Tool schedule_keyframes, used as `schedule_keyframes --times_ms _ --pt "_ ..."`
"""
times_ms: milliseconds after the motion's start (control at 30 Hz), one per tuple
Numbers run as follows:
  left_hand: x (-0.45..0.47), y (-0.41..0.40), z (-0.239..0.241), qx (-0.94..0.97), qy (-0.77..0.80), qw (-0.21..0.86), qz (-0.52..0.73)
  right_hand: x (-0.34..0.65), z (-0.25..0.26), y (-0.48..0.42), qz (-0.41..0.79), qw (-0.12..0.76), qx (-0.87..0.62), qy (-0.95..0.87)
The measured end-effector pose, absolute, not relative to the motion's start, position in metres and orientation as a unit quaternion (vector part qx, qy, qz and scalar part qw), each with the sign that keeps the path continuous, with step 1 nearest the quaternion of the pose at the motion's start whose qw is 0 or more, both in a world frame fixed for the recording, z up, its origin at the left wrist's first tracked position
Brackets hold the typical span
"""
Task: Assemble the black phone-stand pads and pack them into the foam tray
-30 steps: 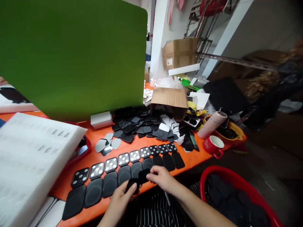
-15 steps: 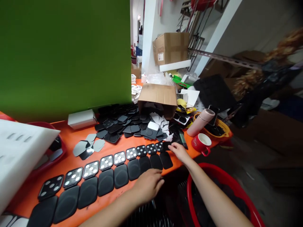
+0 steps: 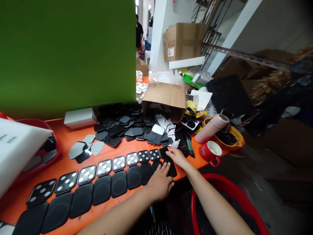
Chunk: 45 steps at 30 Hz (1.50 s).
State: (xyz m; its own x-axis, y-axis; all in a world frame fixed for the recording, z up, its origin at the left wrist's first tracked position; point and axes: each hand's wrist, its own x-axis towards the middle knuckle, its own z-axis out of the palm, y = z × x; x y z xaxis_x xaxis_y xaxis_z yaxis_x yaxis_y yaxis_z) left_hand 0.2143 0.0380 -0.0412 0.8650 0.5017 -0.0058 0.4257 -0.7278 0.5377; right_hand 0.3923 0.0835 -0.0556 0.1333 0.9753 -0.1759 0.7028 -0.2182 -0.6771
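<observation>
A row of opened black square cases point(image 3: 95, 190) runs along the orange table's front; their upper halves carry white round dots. At the row's right end, my right hand point(image 3: 178, 158) pinches the edge of a thin black square piece point(image 3: 163, 152), which covers the last upper half. My left hand point(image 3: 160, 181) rests with fingers spread on the lower half of that last case point(image 3: 173, 169). Behind the row lies a heap of black square pieces point(image 3: 117, 129). Silvery mirror-like plates point(image 3: 76, 150) are piled to the left.
A tipped cardboard box point(image 3: 166, 91) stands behind the heap. To the right are a pink thermos point(image 3: 210, 129), a red mug point(image 3: 204, 150) and a yellow basket point(image 3: 241, 139). Below the table edge is a red tub point(image 3: 195, 209). A green panel point(image 3: 66, 55) rises behind; a person point(image 3: 139, 32) is far back.
My left hand has moved up and right onto the last case's lower half. My right hand has brought the black square piece over its dotted upper half. The whole view has shifted slightly.
</observation>
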Motion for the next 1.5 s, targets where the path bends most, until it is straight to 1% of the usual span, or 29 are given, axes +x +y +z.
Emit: schedule_keyframes --times_ms 400,667,1100,1500 --pt "0.213 0.039 -0.044 0.921 0.251 0.287 0.073 0.387 -0.045 0.086 0.263 0.186 -0.722 -0.613" --pt "0.213 0.039 -0.048 0.921 0.251 0.285 0.089 0.385 -0.038 0.082 0.262 0.207 -0.695 -0.637" --pt "0.213 0.038 -0.046 0.922 0.255 0.280 0.084 0.383 -0.051 0.074 0.247 0.230 -0.725 -0.600" --pt "0.213 0.038 -0.046 0.922 0.256 0.276 0.087 0.379 -0.048 0.077 0.217 0.183 -0.736 -0.614"
